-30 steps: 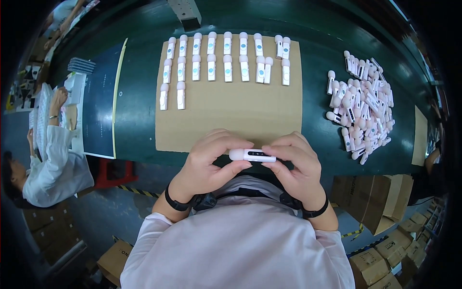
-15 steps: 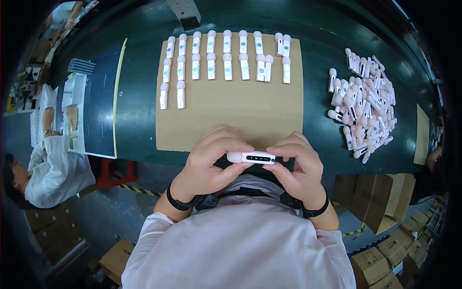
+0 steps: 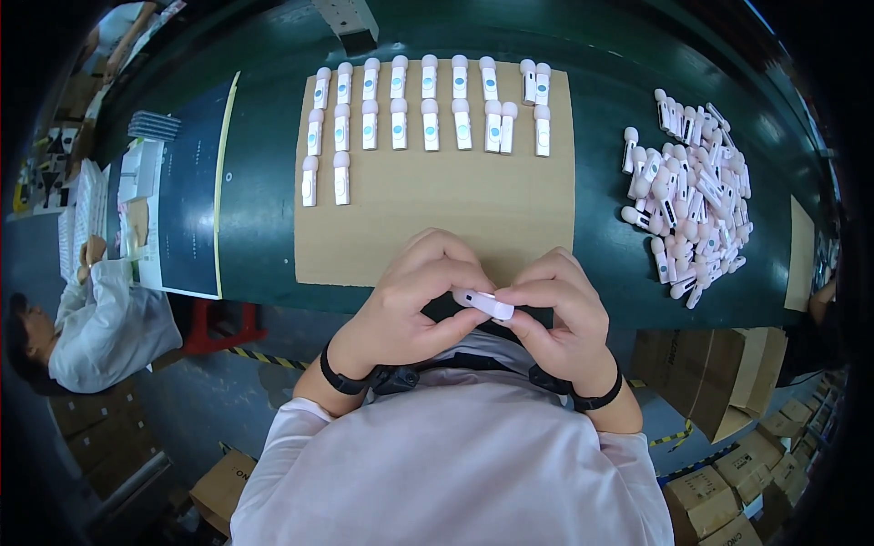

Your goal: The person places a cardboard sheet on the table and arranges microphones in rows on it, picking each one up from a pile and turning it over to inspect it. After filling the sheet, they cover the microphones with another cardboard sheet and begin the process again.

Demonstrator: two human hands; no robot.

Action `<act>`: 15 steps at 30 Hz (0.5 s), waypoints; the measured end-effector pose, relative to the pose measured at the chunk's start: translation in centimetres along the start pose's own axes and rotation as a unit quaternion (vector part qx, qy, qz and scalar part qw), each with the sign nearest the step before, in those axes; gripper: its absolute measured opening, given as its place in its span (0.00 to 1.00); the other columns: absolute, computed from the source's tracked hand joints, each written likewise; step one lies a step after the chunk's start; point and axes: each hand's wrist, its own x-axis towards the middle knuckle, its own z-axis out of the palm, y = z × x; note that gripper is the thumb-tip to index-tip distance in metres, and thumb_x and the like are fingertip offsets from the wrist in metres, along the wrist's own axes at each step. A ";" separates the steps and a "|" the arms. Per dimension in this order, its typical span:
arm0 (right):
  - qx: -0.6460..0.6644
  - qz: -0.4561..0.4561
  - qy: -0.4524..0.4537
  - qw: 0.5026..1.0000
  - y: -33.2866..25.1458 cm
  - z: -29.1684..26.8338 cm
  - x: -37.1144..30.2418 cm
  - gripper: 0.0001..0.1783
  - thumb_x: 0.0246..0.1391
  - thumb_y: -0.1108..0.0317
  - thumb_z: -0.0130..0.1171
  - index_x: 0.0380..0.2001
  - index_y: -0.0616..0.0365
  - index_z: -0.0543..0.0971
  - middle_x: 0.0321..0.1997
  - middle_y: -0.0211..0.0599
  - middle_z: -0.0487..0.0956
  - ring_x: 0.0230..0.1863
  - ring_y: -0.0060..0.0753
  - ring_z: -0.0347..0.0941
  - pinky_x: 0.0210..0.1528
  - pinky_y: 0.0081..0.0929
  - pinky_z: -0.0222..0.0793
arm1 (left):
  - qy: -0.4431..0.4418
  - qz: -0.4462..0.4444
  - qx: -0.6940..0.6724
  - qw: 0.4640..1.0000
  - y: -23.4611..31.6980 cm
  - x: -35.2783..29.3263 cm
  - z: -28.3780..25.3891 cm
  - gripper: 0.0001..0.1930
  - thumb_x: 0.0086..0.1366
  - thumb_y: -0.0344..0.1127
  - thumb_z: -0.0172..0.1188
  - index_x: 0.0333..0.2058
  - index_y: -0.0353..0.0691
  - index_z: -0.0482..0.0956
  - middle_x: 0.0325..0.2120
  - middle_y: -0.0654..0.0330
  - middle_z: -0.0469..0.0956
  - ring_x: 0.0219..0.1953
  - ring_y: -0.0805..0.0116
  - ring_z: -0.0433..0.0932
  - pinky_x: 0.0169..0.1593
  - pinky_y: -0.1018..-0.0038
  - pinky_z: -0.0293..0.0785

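Observation:
Above the near edge of the table, I hold a small white wand massager (image 3: 488, 306) between both hands. My left hand (image 3: 410, 293) is closed, its thumb and fingers pinching the left end and covering the rounded head. My right hand (image 3: 563, 311) pinches the other end between thumb and fingertips. A narrow side of the body shows, with a small dark slot. Beyond my hands lies a flat cardboard sheet (image 3: 437, 223). Similar massagers (image 3: 429, 126) with pale pink heads stand in rows along its far part, several bearing blue round marks.
A heap of the same massagers (image 3: 692, 196) lies on the green table (image 3: 605, 191) at the right. To the left are a dark blue board (image 3: 191, 200) and a seated person in white (image 3: 114, 314). Cardboard boxes (image 3: 701, 378) stand on the floor at lower right.
The massager has been turned about its length: its dark button panel no longer faces up, and a narrow side shows instead. My left fingers now cover its head.

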 end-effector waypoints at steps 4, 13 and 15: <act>0.000 -0.009 -0.026 1.000 -0.1 0.1 0.5 0.12 0.44 0.76 0.69 0.35 0.57 0.81 0.33 0.35 0.78 0.33 0.31 0.70 0.36 0.27 0.62 | -0.012 0.018 0.051 0.998 -0.1 -0.2 -0.5 0.12 0.51 0.24 0.66 0.36 0.39 0.80 0.29 0.60 0.76 0.34 0.63 0.74 0.41 0.69 0.69; -0.115 0.029 -0.074 0.990 1.4 0.2 -0.2 0.18 0.44 0.75 0.67 0.42 0.58 0.78 0.41 0.39 0.78 0.41 0.44 0.73 0.44 0.35 0.67 | 0.072 0.009 0.296 0.952 -1.8 -0.9 -3.7 0.15 0.47 0.24 0.66 0.36 0.42 0.77 0.26 0.64 0.76 0.30 0.62 0.76 0.43 0.66 0.68; -0.184 0.046 -0.107 0.976 1.8 0.0 -0.5 0.20 0.44 0.74 0.67 0.43 0.58 0.78 0.44 0.39 0.77 0.45 0.46 0.72 0.47 0.37 0.67 | 0.077 0.004 0.366 0.928 -2.5 -1.1 -5.1 0.15 0.47 0.25 0.66 0.36 0.43 0.77 0.27 0.64 0.76 0.31 0.62 0.76 0.44 0.64 0.68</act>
